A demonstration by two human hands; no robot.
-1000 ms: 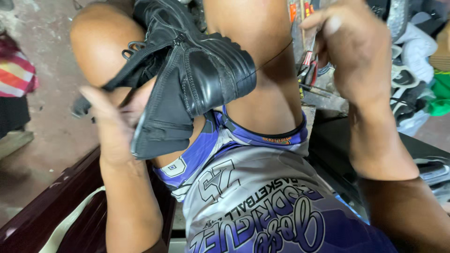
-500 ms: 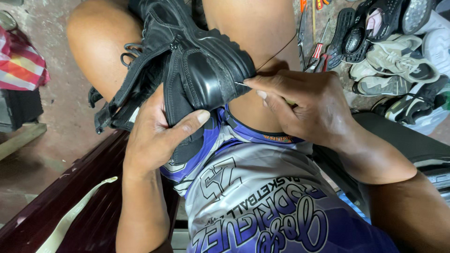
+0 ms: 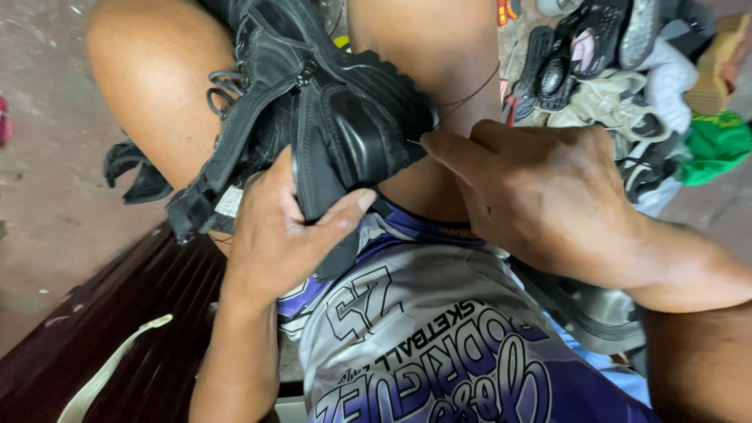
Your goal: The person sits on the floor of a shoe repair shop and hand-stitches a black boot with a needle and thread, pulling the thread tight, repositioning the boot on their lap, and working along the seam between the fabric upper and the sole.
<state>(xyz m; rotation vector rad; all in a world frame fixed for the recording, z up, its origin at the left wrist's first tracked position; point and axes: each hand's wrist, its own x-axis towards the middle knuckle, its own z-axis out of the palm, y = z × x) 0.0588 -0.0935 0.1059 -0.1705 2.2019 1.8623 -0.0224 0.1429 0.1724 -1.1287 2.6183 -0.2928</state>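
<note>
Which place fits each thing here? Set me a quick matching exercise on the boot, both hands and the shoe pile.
Things:
1. black boot
2. left hand
3. right hand
4. pile of shoes

Places:
A. on the floor at upper right
B. fingertips pinched at the boot's heel edge, where a thin thread runs
C. gripping the boot's shaft from below, thumb across it
D. lying between the person's knees

Pairs: 1-D, 2-C, 3-B, 4-A
</note>
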